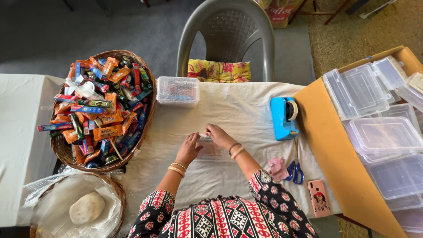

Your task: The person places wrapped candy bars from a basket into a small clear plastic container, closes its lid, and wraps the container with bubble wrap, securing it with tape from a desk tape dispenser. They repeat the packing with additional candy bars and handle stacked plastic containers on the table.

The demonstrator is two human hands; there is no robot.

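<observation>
Both of my hands rest on a small clear plastic box wrapped in bubble wrap that lies on the white cloth in front of me. My left hand presses flat on its left end. My right hand has its fingers curled over the box's far edge. Bangles show on both wrists. A second clear box filled with small items sits at the far side of the table.
A wicker basket heaped with colourful packets stands left. Another basket holds plastic and a pale lump. A blue tape dispenser, scissors, a pink cloth, a phone and a carton of clear boxes are right. A grey chair stands behind.
</observation>
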